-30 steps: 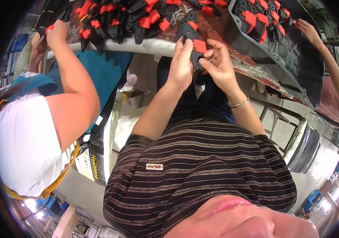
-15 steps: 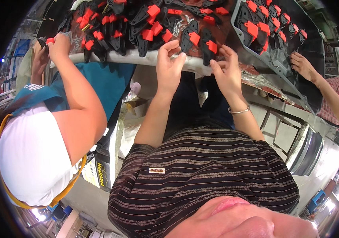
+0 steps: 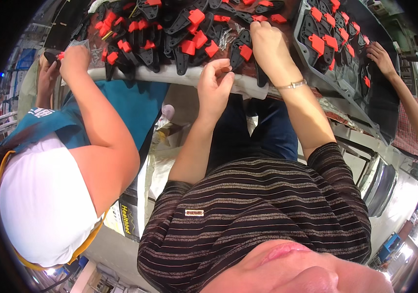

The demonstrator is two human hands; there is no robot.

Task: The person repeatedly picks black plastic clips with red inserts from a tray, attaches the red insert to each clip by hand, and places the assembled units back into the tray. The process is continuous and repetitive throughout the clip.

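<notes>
My left hand (image 3: 214, 92) hovers at the padded front edge of the table, fingers curled and thumb close to the index finger; whatever is pinched there is too small to make out. Beside it lies a flat black bracket (image 3: 238, 54) with a red tab (image 3: 245, 52). Farther in, my right hand (image 3: 271, 52) reaches over the table with its fingertips bunched together near a red tab (image 3: 259, 18) on another black bracket. The back of that hand hides what its fingers touch. Loose silver screws (image 3: 227, 38) lie between the brackets.
Many more red-tabbed black brackets (image 3: 182, 57) cover the table to the left. At right stands a large black tray (image 3: 338, 80) holding similar brackets. A co-worker's hands (image 3: 75, 62) work at far left; another person's hand (image 3: 381, 57) is over the tray's right side.
My right hand has moved away from the table edge, farther in, and its fingers have drawn together. My left fingers have curled closer. The right-hand person's hand has moved farther back.
</notes>
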